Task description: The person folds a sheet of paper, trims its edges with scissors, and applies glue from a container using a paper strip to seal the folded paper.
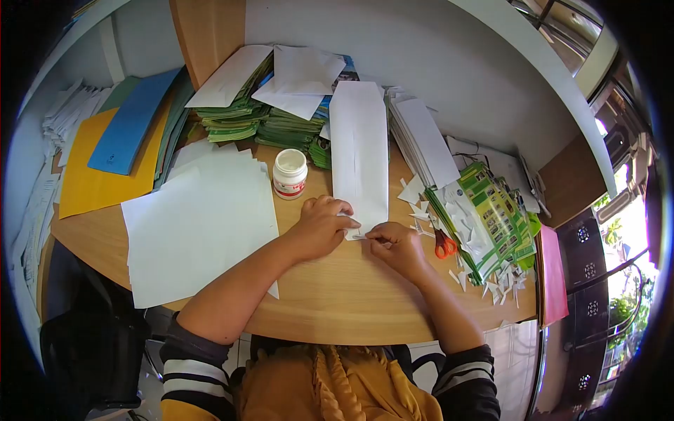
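A long white paper envelope [359, 154] lies lengthwise in front of me, with a seam running down its middle. My left hand [324, 228] is on its lower left corner, fingers bent and pressing the paper near the bottom end. At the lower right corner my right hand [397, 245] pinches the small folded edge, thumb against forefinger. The fingertips of both hands nearly meet there. Up and left of my left hand stands an open white glue jar [290, 174] with a red-marked label. Orange-handled scissors [444, 244] lie just right of my right hand, their blades partly among paper scraps.
A wide stack of white sheets [203, 217] covers the table's left side. Green printed booklets [232, 123] are piled at the back. White envelopes [425, 140], more green printed sheets [502, 217] and paper scraps [502, 288] lie right. Blue [133, 126] and yellow folders [91, 168] stand far left.
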### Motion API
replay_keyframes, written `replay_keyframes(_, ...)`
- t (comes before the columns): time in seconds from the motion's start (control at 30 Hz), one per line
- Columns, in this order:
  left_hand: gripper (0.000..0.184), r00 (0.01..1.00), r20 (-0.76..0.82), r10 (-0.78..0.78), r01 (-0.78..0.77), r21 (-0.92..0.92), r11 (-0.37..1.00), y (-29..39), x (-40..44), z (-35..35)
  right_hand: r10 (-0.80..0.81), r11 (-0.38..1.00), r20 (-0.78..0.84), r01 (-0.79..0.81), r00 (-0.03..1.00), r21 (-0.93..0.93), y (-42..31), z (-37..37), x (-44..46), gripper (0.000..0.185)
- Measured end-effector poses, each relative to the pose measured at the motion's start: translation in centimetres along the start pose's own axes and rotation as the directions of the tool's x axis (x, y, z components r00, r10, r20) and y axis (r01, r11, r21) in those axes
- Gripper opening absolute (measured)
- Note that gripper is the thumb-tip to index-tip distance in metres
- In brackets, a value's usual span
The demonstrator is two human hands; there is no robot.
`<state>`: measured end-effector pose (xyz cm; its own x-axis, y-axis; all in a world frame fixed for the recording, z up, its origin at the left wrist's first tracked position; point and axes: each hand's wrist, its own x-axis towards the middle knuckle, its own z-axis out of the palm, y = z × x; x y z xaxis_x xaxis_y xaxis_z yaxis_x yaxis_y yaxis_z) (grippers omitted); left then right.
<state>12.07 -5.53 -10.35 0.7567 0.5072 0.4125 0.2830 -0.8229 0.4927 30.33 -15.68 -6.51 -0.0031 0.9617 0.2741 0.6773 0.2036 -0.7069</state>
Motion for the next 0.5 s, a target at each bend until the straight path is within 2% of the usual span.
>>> replay_keyframes(0.1,0.025,0.999,0.031,-0.020,0.020,-0.005,1.000,0.1,0.1,-0.2,-0.131,0.988,-0.004,0.130,0.991,-0.085,-0.1,0.4,0.0,0.014)
replay_keyframes(0.3,0.025,0.999,0.020,0.030,-0.031,0.035,0.999,0.1,0.1,-0.3,-0.224,0.954,0.087,0.237,0.971,-0.187,0.9,-0.3,-0.3,0.015)
replay_keyframes(0.43,0.025,0.999,0.030,0.044,-0.047,0.082,0.996,0.1,0.1,-0.3,0.145,0.987,0.146,-0.153,0.979,0.041,1.5,-2.3,-0.5,0.017)
replay_keyframes(0.5,0.025,0.999,0.020,0.041,-0.043,0.067,0.997,0.1,0.1,-0.2,0.120,0.993,0.111,-0.122,0.987,0.010,0.9,-2.4,-0.2,0.017)
